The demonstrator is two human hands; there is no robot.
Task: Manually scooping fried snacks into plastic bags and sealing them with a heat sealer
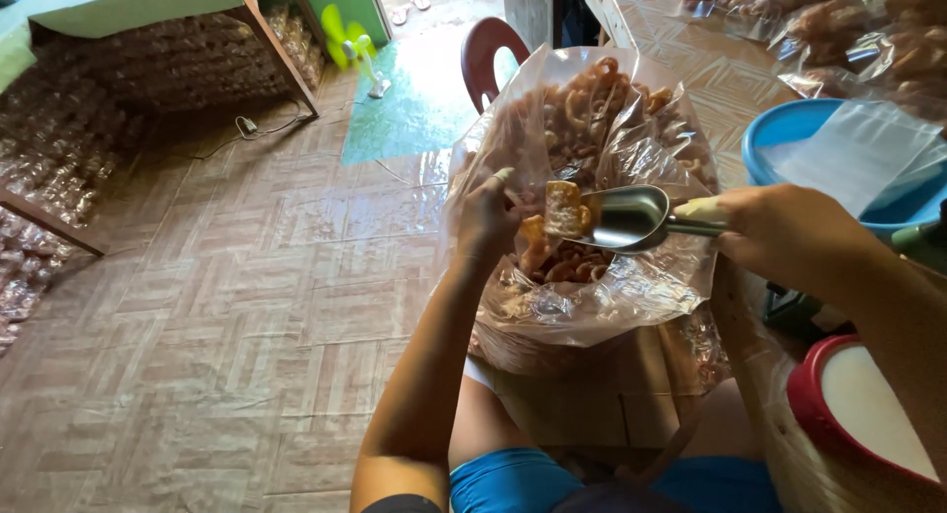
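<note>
My right hand (pixel 784 232) grips the handle of a metal scoop (pixel 626 217) held level over a large clear plastic bag (pixel 602 296) of fried brown snacks (pixel 592 109). A few snack pieces (pixel 565 209) sit at the scoop's mouth. My left hand (pixel 485 217) is at the bag's left edge beside the scoop's mouth, fingers bent against a small clear bag and the snack pieces; what exactly it pinches is hard to tell. The big bag rests in a cardboard box on my lap.
A blue basin (pixel 789 128) with clear plastic sheets lies right of the bag. A red-rimmed white container (pixel 858 404) stands at lower right. Packed snack bags (pixel 838 30) cover the table behind. A dark red chair (pixel 488 49) and a green fan (pixel 350 39) stand beyond.
</note>
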